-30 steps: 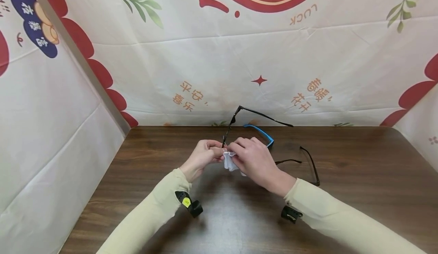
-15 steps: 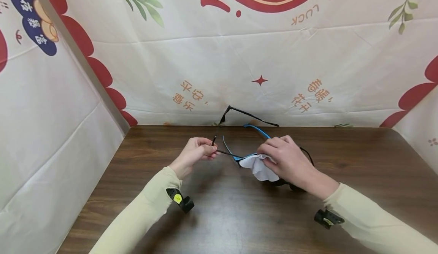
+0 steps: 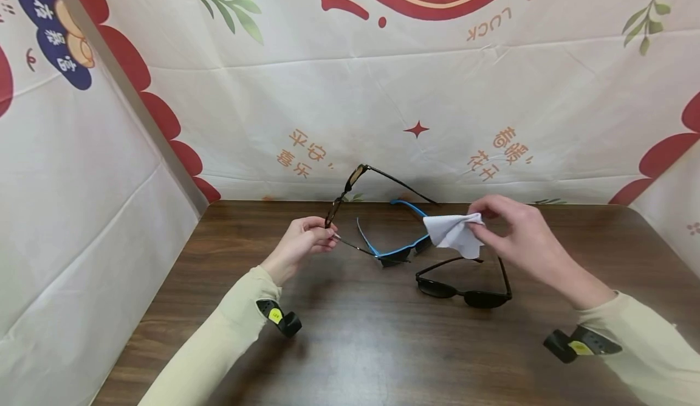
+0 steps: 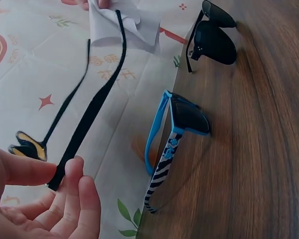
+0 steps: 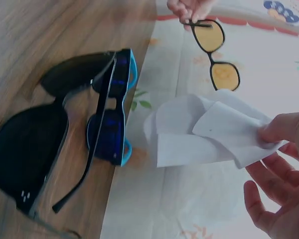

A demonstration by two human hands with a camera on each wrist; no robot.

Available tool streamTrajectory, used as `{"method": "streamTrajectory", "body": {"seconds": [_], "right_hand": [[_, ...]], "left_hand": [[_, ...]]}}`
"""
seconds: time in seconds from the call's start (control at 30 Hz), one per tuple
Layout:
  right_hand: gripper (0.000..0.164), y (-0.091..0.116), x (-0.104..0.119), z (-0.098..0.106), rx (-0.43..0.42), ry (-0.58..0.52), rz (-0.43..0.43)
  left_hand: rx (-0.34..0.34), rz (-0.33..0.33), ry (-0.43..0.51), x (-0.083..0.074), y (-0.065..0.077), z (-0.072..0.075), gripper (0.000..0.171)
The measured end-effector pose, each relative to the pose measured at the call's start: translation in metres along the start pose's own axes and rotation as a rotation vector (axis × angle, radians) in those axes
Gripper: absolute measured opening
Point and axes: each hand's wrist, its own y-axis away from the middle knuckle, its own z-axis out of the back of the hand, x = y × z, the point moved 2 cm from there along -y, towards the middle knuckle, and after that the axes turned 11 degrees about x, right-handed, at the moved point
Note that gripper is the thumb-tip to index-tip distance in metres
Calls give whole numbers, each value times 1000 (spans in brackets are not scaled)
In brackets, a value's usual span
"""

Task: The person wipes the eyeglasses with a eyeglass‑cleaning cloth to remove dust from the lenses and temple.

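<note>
My left hand (image 3: 299, 242) pinches black-framed glasses with yellow lenses (image 5: 224, 77) at one hinge corner, between thumb and fingers. The glasses are held up above the table, their black temples (image 4: 92, 109) unfolded and pointing away from the hand. My right hand (image 3: 516, 233) pinches a white cloth (image 3: 454, 231) by one edge, and the rest of it hangs loose. The cloth is apart from the glasses in the head view. Below it on the table lie black sunglasses (image 3: 485, 299), with blue-framed sunglasses (image 3: 389, 254) farther back and to the left.
The brown wooden table (image 3: 350, 345) ends at the back against a printed white fabric wall (image 3: 246, 126). Another fabric wall (image 3: 93, 211) rises at the left. The blue-framed sunglasses have a zebra-striped temple (image 4: 162, 172) and stand unfolded.
My right hand has drawn the cloth away from the glasses, to the right. My left hand has shifted slightly left with the glasses, turning them so a yellow lens shows.
</note>
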Motion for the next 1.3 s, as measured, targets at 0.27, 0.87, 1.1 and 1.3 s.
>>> {"method": "streamTrajectory", "body": {"seconds": [0.27, 0.87, 1.1, 1.3], "right_hand": [[23, 8, -16, 5, 15, -40, -158], [14, 0, -10, -25, 189, -281, -302], [11, -9, -10, -35, 211, -306, -299], [10, -21, -9, -38, 182, -296, -309]], "left_hand": [[4, -1, 8, 3, 4, 5, 21], [73, -33, -92, 5, 5, -4, 12], [104, -29, -132, 3, 5, -11, 15], [151, -31, -163, 1, 5, -18, 15]]}}
